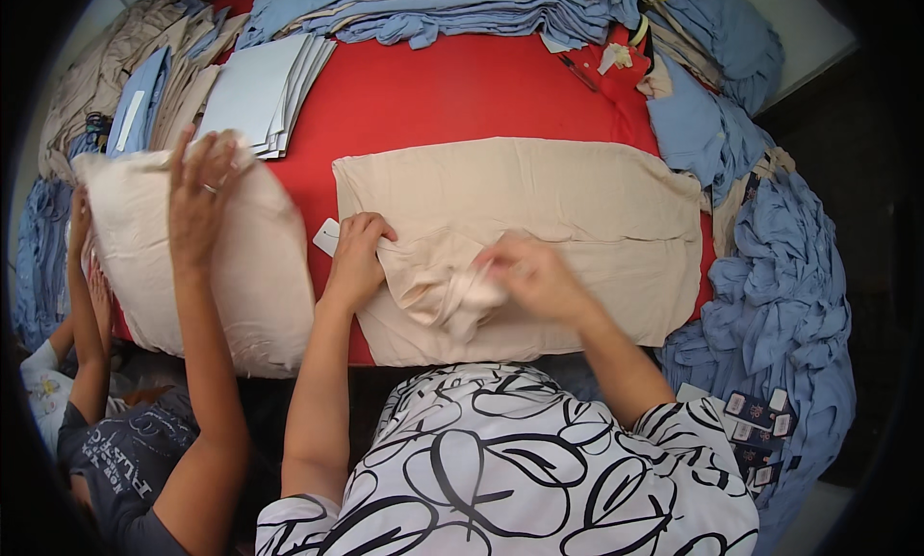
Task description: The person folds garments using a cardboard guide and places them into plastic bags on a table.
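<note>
A beige garment (577, 200) lies spread before me, with part of its cloth bunched up near the middle. My left hand (356, 262) grips the garment by its left side, fingers bent over the cloth. A white tag (327, 236) sticks out just beyond that hand. Blurred by motion, my right hand (529, 275) pinches the bunched cloth (448, 291). The fingertips of my right hand are partly smeared.
To my left, a co-worker's hand (204, 195) rests on another beige garment (260, 267). Grey-white sheets (255, 89) lie beyond on the red tabletop (433, 94). Blue garments (462, 17) are stacked at the back; more blue garments (780, 277) hang at the right, near dark tags (756, 412).
</note>
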Motion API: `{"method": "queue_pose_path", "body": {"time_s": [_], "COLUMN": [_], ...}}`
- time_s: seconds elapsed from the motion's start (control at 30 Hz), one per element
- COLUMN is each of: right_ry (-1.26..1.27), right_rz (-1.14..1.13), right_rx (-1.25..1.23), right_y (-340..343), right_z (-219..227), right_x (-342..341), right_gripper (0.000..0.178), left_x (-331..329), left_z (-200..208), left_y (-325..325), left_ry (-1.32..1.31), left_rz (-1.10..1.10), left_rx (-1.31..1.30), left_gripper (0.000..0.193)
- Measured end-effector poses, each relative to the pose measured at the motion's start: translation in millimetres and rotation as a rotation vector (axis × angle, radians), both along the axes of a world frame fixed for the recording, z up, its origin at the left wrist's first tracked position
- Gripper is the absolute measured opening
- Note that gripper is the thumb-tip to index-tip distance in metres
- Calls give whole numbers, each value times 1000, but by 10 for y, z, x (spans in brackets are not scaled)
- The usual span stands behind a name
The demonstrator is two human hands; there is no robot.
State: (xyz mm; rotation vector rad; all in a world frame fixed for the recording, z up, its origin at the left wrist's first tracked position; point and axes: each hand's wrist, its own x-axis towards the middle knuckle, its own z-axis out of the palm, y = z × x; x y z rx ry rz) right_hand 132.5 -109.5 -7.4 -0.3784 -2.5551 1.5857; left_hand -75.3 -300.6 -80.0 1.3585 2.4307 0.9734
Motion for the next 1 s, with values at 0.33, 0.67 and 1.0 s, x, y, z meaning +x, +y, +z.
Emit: {"method": "queue_pose_path", "body": {"time_s": [0.33, 0.67, 1.0], "right_ry": [-85, 239, 37], "right_rz": [-527, -730, -458], "right_rx": [196, 412, 608], "right_y": [899, 502, 709], "right_z": [-314, -513, -311], "right_x": [574, 63, 237], "right_gripper": [22, 36, 46], "left_x": [42, 25, -11], "left_z": [143, 31, -17], "left_y": [80, 19, -12], "left_ry": [23, 40, 47], "left_rz": [12, -33, 4], "left_rx": [-49, -31, 8], "left_gripper": [71, 52, 46]}}
